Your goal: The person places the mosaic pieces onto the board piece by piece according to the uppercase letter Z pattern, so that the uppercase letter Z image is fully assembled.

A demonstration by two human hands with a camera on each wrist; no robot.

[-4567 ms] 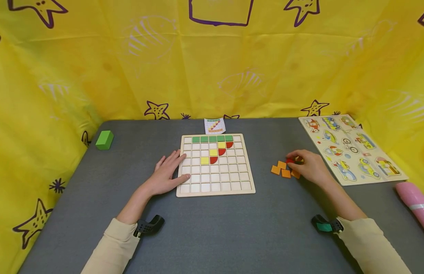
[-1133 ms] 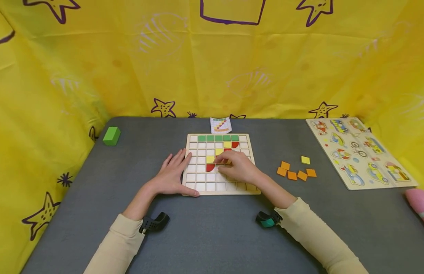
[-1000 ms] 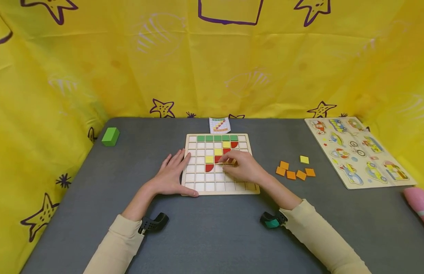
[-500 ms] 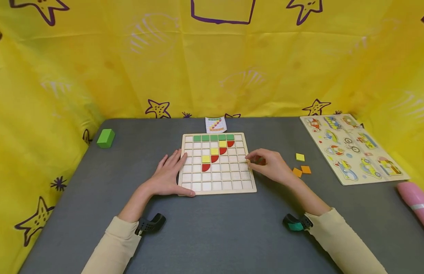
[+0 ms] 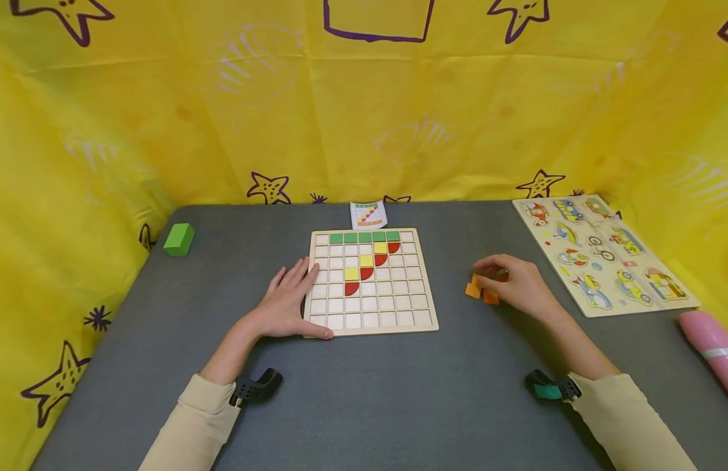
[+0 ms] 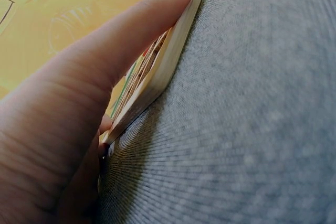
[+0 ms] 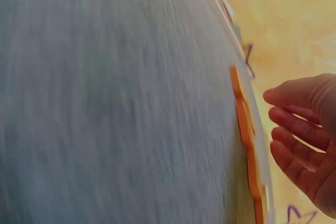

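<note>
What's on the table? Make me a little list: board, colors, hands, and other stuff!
board: wooden grid board
green tiles: five, top row
yellow tiles: three, diagonal
red pieces: four, diagonal, each with a rounded side
orange tiles: off the board, partly hidden
left hand: rests on the board's left side
right hand: at the orange tiles, holding nothing I can see
other stuff: picture card, green block, picture puzzle, pink object

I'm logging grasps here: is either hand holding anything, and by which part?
Nothing is gripped: the right hand is over the orange tiles, none in its grasp; the left hand merely rests on the rim of the grid board.
</note>
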